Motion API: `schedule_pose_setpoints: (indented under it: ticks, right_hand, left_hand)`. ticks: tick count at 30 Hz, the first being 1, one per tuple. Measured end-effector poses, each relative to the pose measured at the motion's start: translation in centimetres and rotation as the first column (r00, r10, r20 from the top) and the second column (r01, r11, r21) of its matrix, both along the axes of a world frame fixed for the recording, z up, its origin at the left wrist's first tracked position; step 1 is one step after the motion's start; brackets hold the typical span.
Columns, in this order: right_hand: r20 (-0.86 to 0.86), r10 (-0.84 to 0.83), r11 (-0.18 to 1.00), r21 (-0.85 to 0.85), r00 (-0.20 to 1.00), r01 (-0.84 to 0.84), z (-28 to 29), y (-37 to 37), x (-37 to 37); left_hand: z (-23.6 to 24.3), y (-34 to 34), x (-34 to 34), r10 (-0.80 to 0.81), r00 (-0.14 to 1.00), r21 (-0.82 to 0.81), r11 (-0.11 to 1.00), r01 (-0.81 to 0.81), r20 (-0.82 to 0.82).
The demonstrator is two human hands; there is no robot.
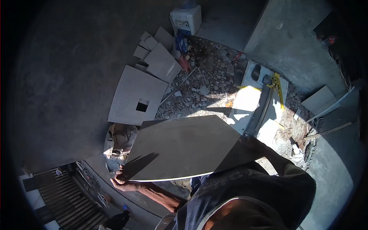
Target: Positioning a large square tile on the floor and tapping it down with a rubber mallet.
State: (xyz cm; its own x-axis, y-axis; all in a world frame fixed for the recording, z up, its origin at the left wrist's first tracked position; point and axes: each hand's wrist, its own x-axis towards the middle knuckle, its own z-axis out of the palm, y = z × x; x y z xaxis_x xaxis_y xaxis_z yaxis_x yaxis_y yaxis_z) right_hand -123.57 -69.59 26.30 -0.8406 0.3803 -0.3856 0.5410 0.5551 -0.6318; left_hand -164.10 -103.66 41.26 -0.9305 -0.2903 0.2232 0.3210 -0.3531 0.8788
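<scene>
Left hand [123,183] pinches the large grey tile [184,147] at its left corner; right hand [250,142] shadowed at its right end, grip impossible to tell; square-holed tile [132,90] beyond it.

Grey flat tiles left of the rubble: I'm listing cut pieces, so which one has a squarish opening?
The large pale-grey four-sided tile, nearest the bare left hand; a dark squarish opening pierces it, while no such cut-out shows in the others.

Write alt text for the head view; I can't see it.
A person's left hand grips the near-left corner of a large, flat dark panel, with the shadowed right hand at its right side. Beyond it, rubble lies between grey slabs on the left and a long-railed tool on the right.
</scene>
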Motion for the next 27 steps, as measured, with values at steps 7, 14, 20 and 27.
schedule_pose_setpoints:
  ticks: [7, 14, 20, 27]
  right_hand:
    - [0.528, -0.538, 0.721, -0.116, 0.657, 0.684, 6.3, -1.7, -7.1]
    - [-0.291, -0.352, 0.929, 0.006, 0.890, 0.369, 6.1, -1.4, -8.5]
    - [0.132, -0.712, 0.644, -0.267, 0.690, 0.717, 4.3, 7.5, -10.9]
    - [0.684, -0.634, 0.124, -0.371, 0.361, 0.920, 3.6, 19.1, -13.6]
  left_hand:
    - [0.4, 16.0, -13.7, -0.092, 0.946, -0.029, 0.994, 0.106, 0.311]
    - [-0.1, 35.7, -18.0, -0.559, 0.759, 0.167, 0.827, 0.536, 0.334]
    - [0.6, 50.4, -18.1, -0.551, 0.729, 0.127, 0.824, 0.552, 0.406]
    - [4.8, 64.6, -20.2, -0.581, 0.742, -0.024, 0.782, 0.623, 0.335]
